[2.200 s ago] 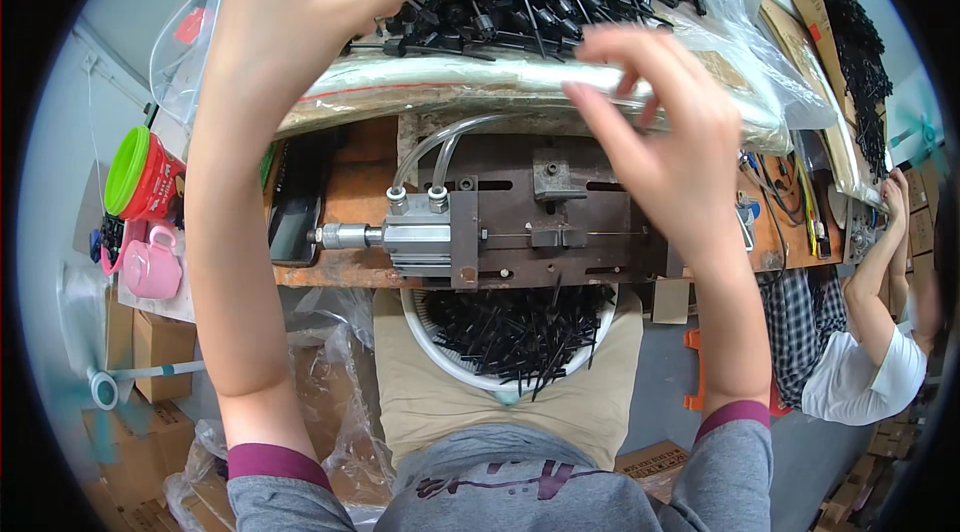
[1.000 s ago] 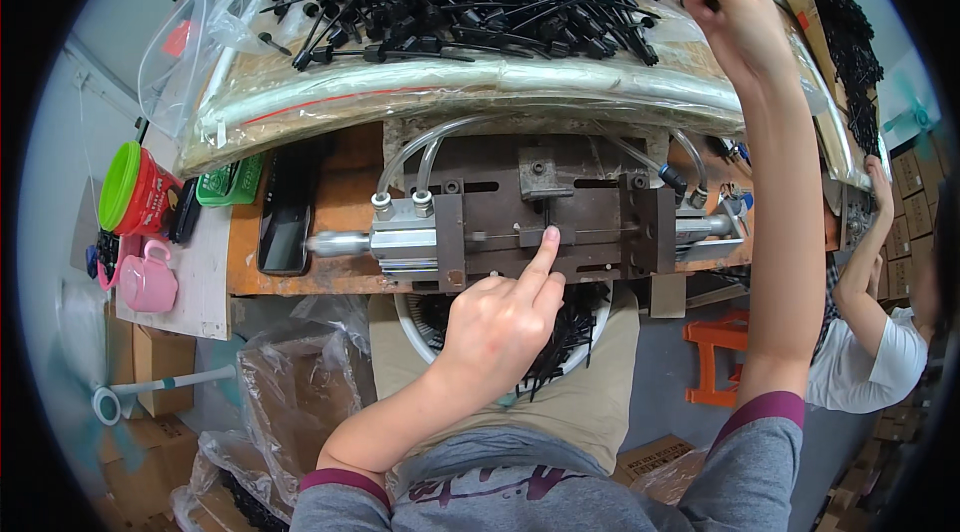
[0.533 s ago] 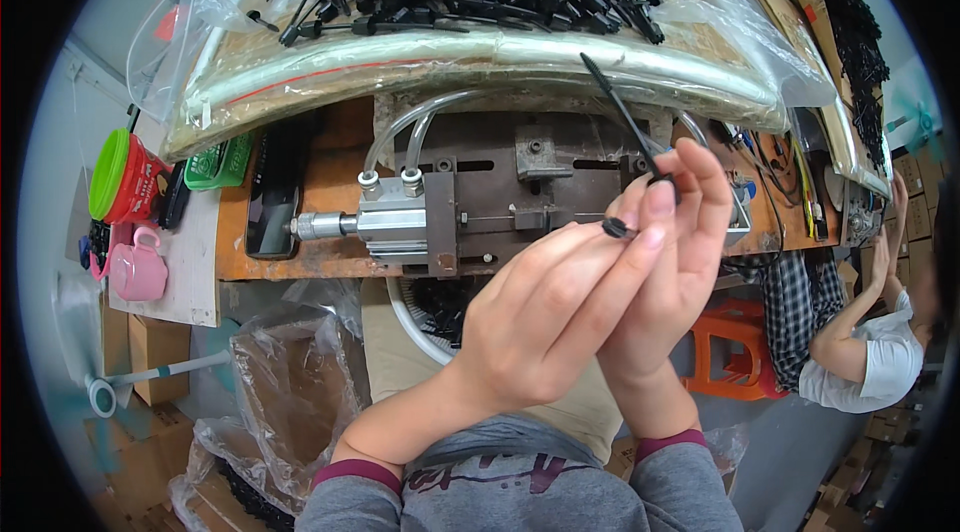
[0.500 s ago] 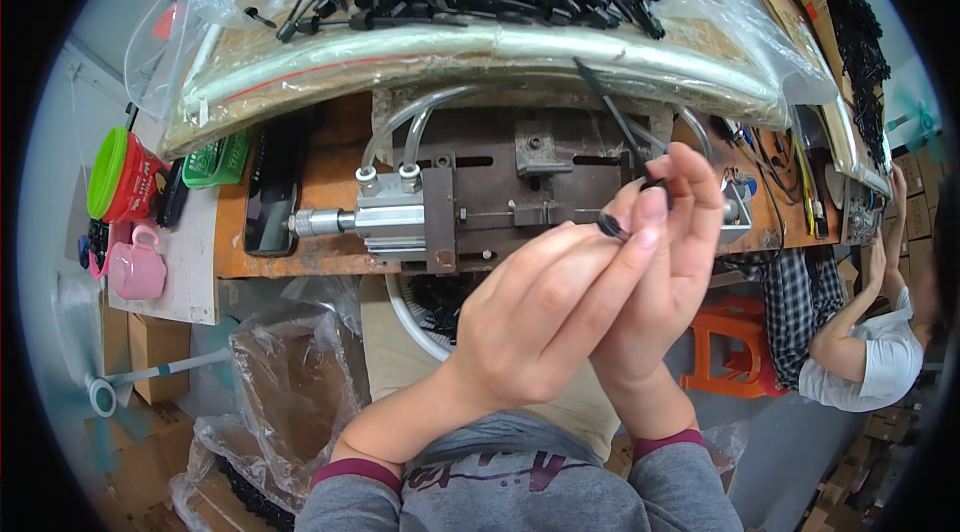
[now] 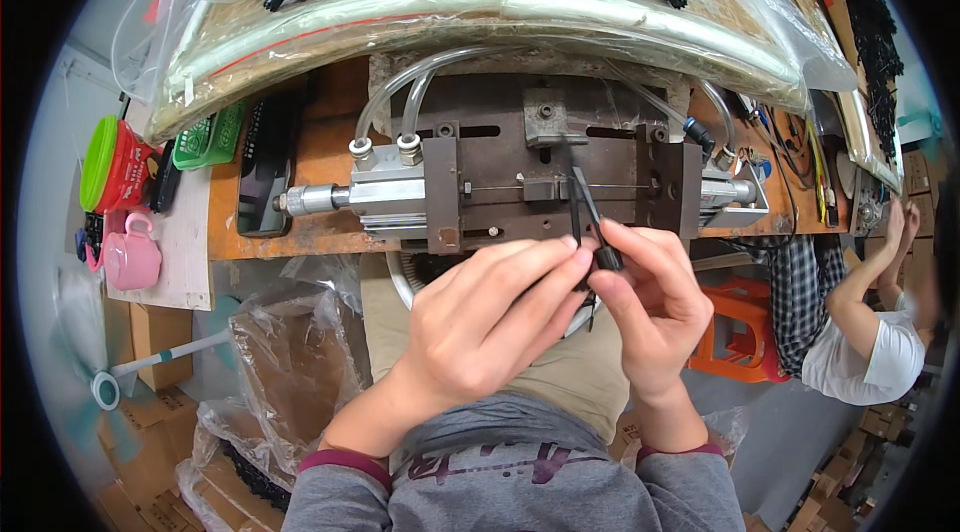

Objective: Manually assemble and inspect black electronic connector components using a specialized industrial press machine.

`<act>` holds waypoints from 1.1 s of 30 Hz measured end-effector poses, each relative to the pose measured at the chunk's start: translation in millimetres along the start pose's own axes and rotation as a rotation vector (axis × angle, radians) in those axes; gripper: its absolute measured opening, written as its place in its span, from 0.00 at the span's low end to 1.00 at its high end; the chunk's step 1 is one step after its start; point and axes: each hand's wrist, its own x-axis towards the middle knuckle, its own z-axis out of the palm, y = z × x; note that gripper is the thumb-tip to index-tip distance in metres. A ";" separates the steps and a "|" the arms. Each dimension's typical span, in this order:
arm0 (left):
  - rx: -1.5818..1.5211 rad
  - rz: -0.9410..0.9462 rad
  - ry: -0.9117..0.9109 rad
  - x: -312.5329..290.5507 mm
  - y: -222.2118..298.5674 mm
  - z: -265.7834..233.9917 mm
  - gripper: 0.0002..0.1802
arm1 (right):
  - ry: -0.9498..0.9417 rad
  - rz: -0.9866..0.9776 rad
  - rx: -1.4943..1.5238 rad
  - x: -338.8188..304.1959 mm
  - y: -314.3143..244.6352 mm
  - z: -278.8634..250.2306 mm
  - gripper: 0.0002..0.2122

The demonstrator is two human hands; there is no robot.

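Note:
My left hand (image 5: 495, 317) and my right hand (image 5: 655, 307) are close together in front of a metal fixture, thumbs and fingertips pinched. My right fingertips grip a black plastic piece (image 5: 609, 258) with a thick end and a narrow stem pointing up and away. Between my left fingertips is a thin black plastic stem (image 5: 575, 217), close beside the first piece; whether the two are joined I cannot tell. Just beyond my fingers lies the fixture's small centre block (image 5: 541, 188), with a thin rod running along the dark base plate (image 5: 500, 147).
Silver air cylinders (image 5: 390, 202) with clear hoses flank the fixture. Behind it, a plastic-lined tray (image 5: 480, 17) holds a heap of black stemmed parts. At left stand a pink cup (image 5: 132, 254), a red tub (image 5: 122, 167) and a green basket (image 5: 208, 140). A co-worker (image 5: 870, 352) sits at right, near an orange stool (image 5: 735, 332).
Both hands have come down and nearer to me, uncovering the fixture's right side. The black stems now point away side by side, and my right fingers have closed on the thick end.

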 end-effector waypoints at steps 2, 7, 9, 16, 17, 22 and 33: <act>-0.065 -0.058 -0.012 -5.2 2.6 -2.1 0.21 | -0.011 -0.001 0.103 -1.1 7.4 -8.8 0.15; -0.068 -0.135 0.022 -3.9 0.3 -13.3 0.19 | -0.154 -0.357 -0.622 6.5 19.3 -17.9 0.14; -0.096 -0.168 0.000 -4.1 -1.6 -14.2 0.18 | -0.238 -0.349 -0.660 5.4 23.4 -10.9 0.13; -0.148 -0.156 -0.024 -3.1 -2.7 -14.2 0.19 | -0.333 -0.471 -1.037 20.6 7.0 5.5 0.11; -0.150 -0.156 -0.025 -2.0 -2.4 -15.2 0.20 | -0.339 -0.483 -1.067 22.9 3.8 6.7 0.11; -0.144 -0.170 -0.005 -3.5 -6.8 -14.8 0.20 | -0.394 -0.439 -1.077 26.5 -0.4 3.2 0.10; 0.026 -0.180 -0.135 -4.2 0.0 -11.5 0.17 | -0.088 -0.780 -0.983 158.2 -53.6 7.2 0.08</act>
